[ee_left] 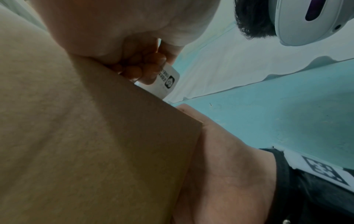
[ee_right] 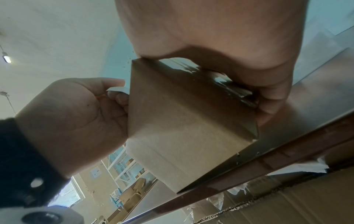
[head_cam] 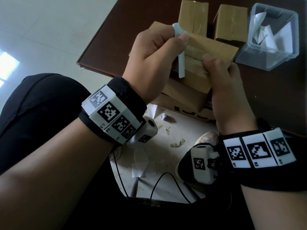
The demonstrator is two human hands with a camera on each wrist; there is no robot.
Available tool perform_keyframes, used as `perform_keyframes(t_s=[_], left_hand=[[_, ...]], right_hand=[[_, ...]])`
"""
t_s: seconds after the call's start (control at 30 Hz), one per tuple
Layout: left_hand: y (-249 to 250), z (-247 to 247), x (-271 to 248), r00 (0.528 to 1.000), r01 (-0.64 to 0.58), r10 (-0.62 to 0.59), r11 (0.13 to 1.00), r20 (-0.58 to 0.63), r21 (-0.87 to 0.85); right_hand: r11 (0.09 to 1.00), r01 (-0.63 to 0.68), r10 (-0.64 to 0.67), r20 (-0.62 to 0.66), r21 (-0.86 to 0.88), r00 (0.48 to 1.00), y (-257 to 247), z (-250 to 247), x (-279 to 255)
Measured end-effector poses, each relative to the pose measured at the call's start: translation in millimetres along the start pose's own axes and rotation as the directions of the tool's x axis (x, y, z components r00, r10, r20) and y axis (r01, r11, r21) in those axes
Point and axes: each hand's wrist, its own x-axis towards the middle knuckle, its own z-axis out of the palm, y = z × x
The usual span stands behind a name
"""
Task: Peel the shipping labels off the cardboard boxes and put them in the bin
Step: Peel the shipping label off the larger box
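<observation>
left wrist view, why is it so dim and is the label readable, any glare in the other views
Left wrist view: the cardboard box fills it close up, soft and shadowed; the shipping label shows dark print, too small to read. Head view: bright window patch at the left edge, corners bent by the wide lens. Right wrist view: a ceiling lamp glares.

- The cardboard box (head_cam: 207,52) is plain brown.
- The label (head_cam: 181,63) is white with black print.
- The bin (head_cam: 249,52) is clear plastic.
- The table (head_cam: 274,90) is dark brown.
</observation>
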Motion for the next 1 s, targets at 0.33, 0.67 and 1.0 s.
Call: perform_keyframes(t_s=[0.33,0.67,1.0], left_hand=[[4.2,0.4,-1.6,1.000,0.012,-0.012,1.000,0.010,0.007],[4.4,1.0,-1.6,1.000,0.016,-0.016,1.000,0.007,-0.001],[3.5,1.9,-2.4,1.000,0.018,-0.018,0.999,-0.002,-0.035]], right_hand=[[1.000,-0.004,0.004,-0.001,0.006,1.000,-0.6,0.4,-0.8],[1.000,-0.008,0.008,-0.012,0.007,1.000,-0.6,0.4,-0.8],[1.000,-0.006,0.006,-0.023,-0.013,1.000,-1.3,-0.1,-0.9]])
